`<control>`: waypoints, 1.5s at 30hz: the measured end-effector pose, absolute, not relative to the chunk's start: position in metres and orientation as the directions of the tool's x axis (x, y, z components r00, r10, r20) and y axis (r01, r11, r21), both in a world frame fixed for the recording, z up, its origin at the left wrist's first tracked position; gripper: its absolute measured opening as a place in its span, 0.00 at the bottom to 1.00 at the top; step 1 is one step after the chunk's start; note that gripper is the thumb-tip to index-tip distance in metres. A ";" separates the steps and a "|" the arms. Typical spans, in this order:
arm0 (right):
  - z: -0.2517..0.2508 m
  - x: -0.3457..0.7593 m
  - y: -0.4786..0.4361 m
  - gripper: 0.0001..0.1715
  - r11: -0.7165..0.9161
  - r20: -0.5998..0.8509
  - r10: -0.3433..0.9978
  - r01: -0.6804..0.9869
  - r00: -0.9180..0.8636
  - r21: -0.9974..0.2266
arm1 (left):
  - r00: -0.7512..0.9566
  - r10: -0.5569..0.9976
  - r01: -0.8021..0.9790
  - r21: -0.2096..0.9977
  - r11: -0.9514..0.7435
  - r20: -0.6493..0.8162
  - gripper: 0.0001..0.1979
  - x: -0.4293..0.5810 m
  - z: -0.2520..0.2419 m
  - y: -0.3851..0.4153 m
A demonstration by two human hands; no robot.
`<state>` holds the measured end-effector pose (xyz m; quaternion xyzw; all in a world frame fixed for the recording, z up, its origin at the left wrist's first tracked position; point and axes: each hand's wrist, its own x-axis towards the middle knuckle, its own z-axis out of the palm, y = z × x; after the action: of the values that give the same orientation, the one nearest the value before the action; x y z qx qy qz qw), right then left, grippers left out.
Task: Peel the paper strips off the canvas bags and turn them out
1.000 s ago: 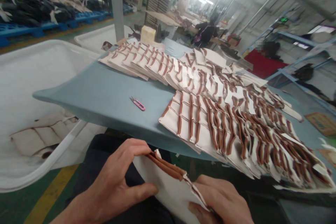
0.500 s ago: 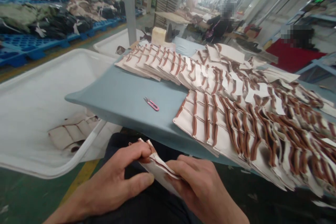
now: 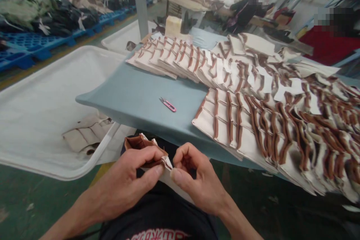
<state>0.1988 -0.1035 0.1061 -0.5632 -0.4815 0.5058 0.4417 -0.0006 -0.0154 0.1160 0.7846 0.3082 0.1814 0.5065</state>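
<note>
A cream sewn fabric piece (image 3: 177,188) with brown trim is held low over my lap, in front of the table edge. My left hand (image 3: 140,174) pinches its trimmed corner between thumb and forefinger, and the brown lining (image 3: 135,142) shows above the knuckles. At the same corner my right hand (image 3: 197,174) is curled, its thumb and forefinger tips closing at the cream edge. Its other fingers are bent inward. On the blue-grey table past my hands lie pink thread snips (image 3: 168,105), untouched.
Overlapping rows of similar cream pieces with brown trim (image 3: 227,120) cover the table's right side and back. At left stands a white plastic bin (image 3: 81,172) with a few pieces (image 3: 81,137) inside. A grey post (image 3: 140,3) rises behind. Co-workers (image 3: 242,11) sit farther back.
My right hand has shifted from gripping the piece's side to its corner, fingers now curled near my left fingertips. The piece has turned, showing more brown lining. The view has tilted slightly downward.
</note>
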 end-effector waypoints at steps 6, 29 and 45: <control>0.100 0.204 -0.103 0.28 -0.305 -0.290 0.950 -0.147 -0.111 -0.941 | 0.753 0.656 0.270 0.934 -0.234 -0.053 0.09 0.008 0.117 -0.020; 0.097 0.205 -0.118 0.13 0.338 0.476 0.878 0.781 -0.060 -0.525 | 0.735 0.678 0.335 0.874 -0.353 -0.008 0.13 0.015 0.110 -0.024; 0.091 0.167 -0.115 0.08 -0.130 -0.049 0.943 0.228 0.330 -0.965 | 0.636 0.765 0.224 0.973 -0.054 -0.104 0.14 0.021 0.096 -0.031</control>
<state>0.1666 -0.1155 0.0905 -0.6553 -0.4468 0.3681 0.4853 0.0211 -0.0313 0.0958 0.6884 0.3589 0.2305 0.5866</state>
